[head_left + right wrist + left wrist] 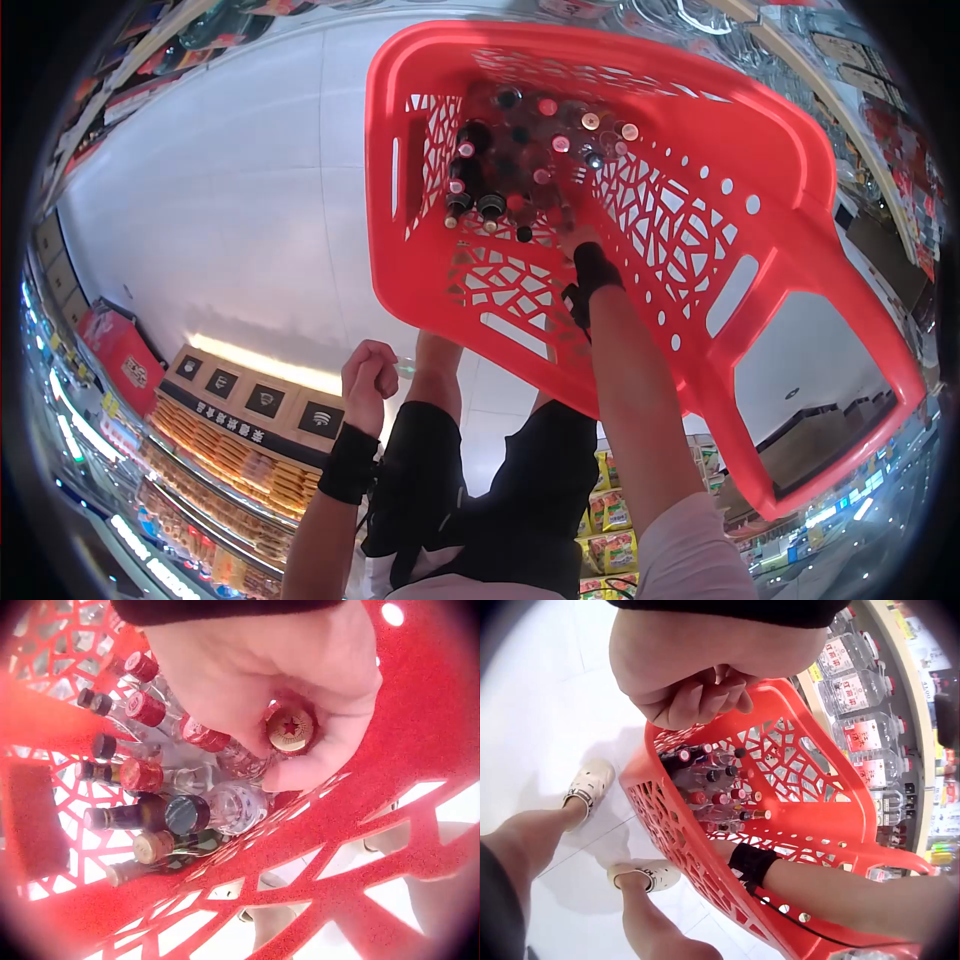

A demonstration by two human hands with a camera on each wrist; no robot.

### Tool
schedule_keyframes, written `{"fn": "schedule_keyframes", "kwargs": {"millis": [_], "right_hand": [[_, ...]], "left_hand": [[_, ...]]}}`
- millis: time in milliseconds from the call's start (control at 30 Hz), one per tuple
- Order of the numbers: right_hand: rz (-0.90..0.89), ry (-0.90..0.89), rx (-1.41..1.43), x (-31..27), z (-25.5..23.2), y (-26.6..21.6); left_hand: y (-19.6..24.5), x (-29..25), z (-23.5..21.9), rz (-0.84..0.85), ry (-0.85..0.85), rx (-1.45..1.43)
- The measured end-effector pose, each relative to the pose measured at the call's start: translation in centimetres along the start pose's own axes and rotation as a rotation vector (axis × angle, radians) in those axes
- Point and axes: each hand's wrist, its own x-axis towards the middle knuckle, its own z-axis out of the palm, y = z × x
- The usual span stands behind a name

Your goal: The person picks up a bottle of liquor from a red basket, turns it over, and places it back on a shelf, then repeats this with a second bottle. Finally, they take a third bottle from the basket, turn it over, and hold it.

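Deep inside the red shopping basket (386,270), my right hand (578,240) grips a bottle by its neck. In the right wrist view, the bottle's gold cap (290,729) with a red star pokes out between thumb and fingers. Clear and dark glass bottles stand packed beside it, some with red caps (142,709), others with a black cap (187,815) or a tan cap (153,846). My left hand (370,372) hangs outside the basket, fingers loosely curled and holding nothing. The lower part of the gripped bottle is hidden.
Shelves with large clear jugs (853,691) run along the basket's far side. Behind me are a snack display (240,420) and yellow packets (610,512). My feet in light clogs (591,787) stand on the white floor (230,200). A cable (810,928) trails from my right wrist.
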Motion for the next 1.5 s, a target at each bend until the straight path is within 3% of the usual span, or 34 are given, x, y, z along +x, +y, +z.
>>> {"fn": "schedule_keyframes", "kwargs": {"millis": [100,200,300,400,467,533,633,733,833,867,1033,1200,1333,1433,1467,1500], "right_hand": [[-0.091,-0.144,-0.470,-0.6,-2.5,-0.4],[-0.059,0.004,-0.183,-2.2,-3.9,-0.2],[-0.115,0.119,-0.165,-4.9,-5.5,-0.3],[-0.026,0.271,-0.122,-8.1,-6.7,-0.1],[0.015,0.229,-0.010,-9.1,-7.2,1.1],[-0.198,0.205,-0.185,-8.3,-7.0,4.1],[-0.036,0.281,0.024,-16.2,-10.2,3.1],[-0.200,0.449,0.075,-24.0,-12.7,3.6],[-0.248,0.507,0.256,-32.6,-15.0,3.6],[-0.278,0.596,0.198,-34.0,-15.1,3.8],[-0.373,0.701,0.276,-46.1,-18.4,2.3],[-0.537,0.758,0.250,-53.4,-21.3,2.3],[-0.608,0.853,0.215,-63.3,-24.9,0.1],[-0.708,0.950,0.176,-68.9,-27.2,-0.6],[-0.714,0.959,0.163,-72.3,-27.9,-1.4],[-0.787,0.959,0.178,-75.1,-28.7,-1.1]], "left_hand": [[0.2,-0.2,0.6,-0.005,-0.018,0.001],[0.4,-0.7,1.2,0.021,-0.046,-0.005],[0.7,-1.5,2.0,0.075,-0.067,-0.030],[1.2,-2.4,2.4,0.117,-0.149,-0.088],[1.9,-3.5,2.9,0.139,-0.177,-0.116],[3.0,-4.6,3.0,0.174,-0.203,-0.125],[4.5,-6.5,2.6,0.217,-0.248,-0.142],[7.5,-8.8,2.2,0.293,-0.305,-0.125],[10.4,-12.3,1.4,0.415,-0.386,-0.008],[11.4,-13.2,1.1,0.448,-0.436,0.007],[16.5,-18.4,0.6,0.528,-0.567,0.097],[18.1,-19.6,1.0,0.716,-0.734,0.302],[19.0,-21.9,4.2,0.718,-0.826,0.453],[18.0,-22.2,7.5,0.921,-0.882,0.577],[18.3,-23.6,8.5,0.957,-0.831,0.672],[18.2,-25.5,10.0,1.191,-0.766,0.695]]}}
